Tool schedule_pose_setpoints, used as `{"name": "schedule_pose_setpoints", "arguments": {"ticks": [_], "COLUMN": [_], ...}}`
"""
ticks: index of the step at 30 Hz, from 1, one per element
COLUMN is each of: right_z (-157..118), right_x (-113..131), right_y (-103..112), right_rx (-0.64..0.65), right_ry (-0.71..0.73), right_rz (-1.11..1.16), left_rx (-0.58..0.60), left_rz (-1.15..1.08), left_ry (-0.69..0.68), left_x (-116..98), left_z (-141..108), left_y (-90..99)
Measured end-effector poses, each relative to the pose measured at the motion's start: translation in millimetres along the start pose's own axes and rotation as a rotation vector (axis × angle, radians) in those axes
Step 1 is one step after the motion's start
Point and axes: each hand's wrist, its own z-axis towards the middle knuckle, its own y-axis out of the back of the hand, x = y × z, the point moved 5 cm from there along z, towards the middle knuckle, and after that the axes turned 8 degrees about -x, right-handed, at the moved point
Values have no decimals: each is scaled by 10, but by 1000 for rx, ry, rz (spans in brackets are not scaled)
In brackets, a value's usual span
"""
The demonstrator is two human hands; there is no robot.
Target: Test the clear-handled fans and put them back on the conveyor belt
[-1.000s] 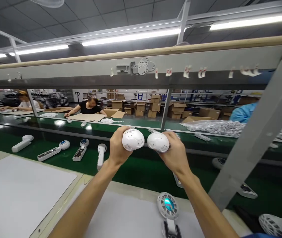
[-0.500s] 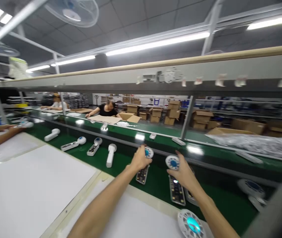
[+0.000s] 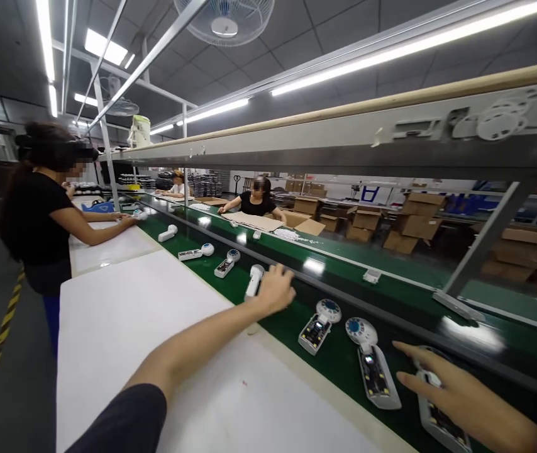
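My left hand (image 3: 275, 289) is open above the green belt (image 3: 278, 324), fingers apart, beside a white handheld device (image 3: 254, 281) that it partly covers. My right hand (image 3: 448, 384) is also open, thumb and index finger spread, over another device (image 3: 442, 425) with its casing open. Between my hands lie two devices with round heads and exposed circuit boards: a nearer one (image 3: 376, 377) and a smaller-looking one (image 3: 315, 333). Each shows a small white light. Farther left on the belt are an open-cased device (image 3: 227, 263), another (image 3: 196, 253) and a closed white one (image 3: 168, 233).
White work surfaces (image 3: 122, 314) run along the belt's near side. A person in black (image 3: 37, 207) stands at the left, arms over the belt. Another person (image 3: 255, 204) sits across it. A slanted metal post (image 3: 483, 239) stands at the right, with cardboard boxes (image 3: 419, 217) behind.
The view has swung left. Both my hands have let go of the round device heads. My left hand has moved toward the white device farther left, my right hand toward a device on the right.
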Motion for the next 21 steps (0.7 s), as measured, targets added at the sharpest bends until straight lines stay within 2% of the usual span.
{"name": "schedule_pose_setpoints", "arguments": {"ticks": [2, 4, 6, 8, 11, 13, 16, 18, 19, 21], "right_z": [7, 2, -2, 3, 38, 80, 147, 188, 202, 201], "right_x": [174, 467, 827, 1186, 1599, 1765, 1942, 2009, 2006, 1883], "right_y": [94, 93, -18, -242, -668, -938, -1226, -1291, -1280, -1189], "right_rx": [26, 52, 60, 89, 135, 168, 209, 202, 188, 144], "right_ry": [1, 49, 100, 123, 72, -66, -335, -469, -513, -606], "right_rz": [48, 134, 225, 323, 468, 615, 944, 1124, 1174, 1205], "left_rx": [-44, -12, 42, 57, 27, 4, 13, 48, 59, 46], "left_rz": [56, 78, 65, 25, -85, -184, -337, -396, -399, -337], "left_ry": [179, 349, 470, 536, 557, 516, 344, 210, 162, 146], "left_x": [437, 809, 1052, 1149, 1049, 846, 449, 279, 268, 436], "left_z": [66, 86, 69, 37, -19, -55, -75, -46, -15, 77], "left_y": [224, 308, 289, 244, 209, 218, 264, 325, 371, 500]}}
